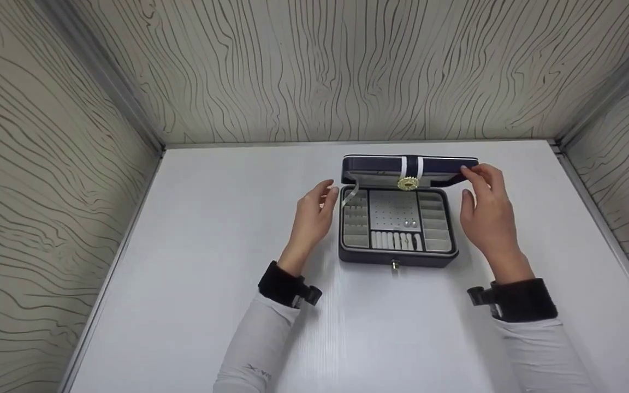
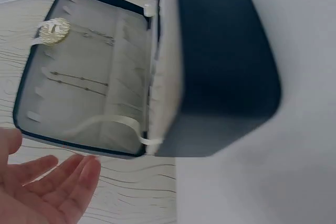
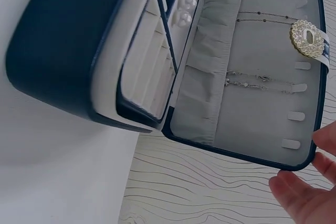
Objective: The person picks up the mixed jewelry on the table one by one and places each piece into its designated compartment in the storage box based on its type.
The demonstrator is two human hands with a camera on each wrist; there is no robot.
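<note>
A navy jewelry box [image 1: 399, 257] stands raised-lidded on the white table, its lock facing the person. Fingers of my right hand [image 1: 492, 215] hold the right front corner of the lid [image 1: 374, 164]. My left hand [image 1: 313, 218] hovers beside the left end, fingers loosely bent with nothing between them. Inside the lid hang thin necklaces [image 3: 262, 20], and a slack white ribbon [image 2: 105, 120] runs from lid to base. A round gold ornament [image 1: 408, 183] sits on the lid's strap. In the base, two pearl earrings [image 1: 410, 224] sit by the ring rolls [image 1: 391, 240].
Small grey compartments [image 1: 435, 224] line both sides of the base. Wood-grain patterned panels [image 1: 320, 71] stand behind and beside the white table [image 1: 211, 245]. Black wrist straps [image 1: 524, 300] with small cameras are worn over white sleeves.
</note>
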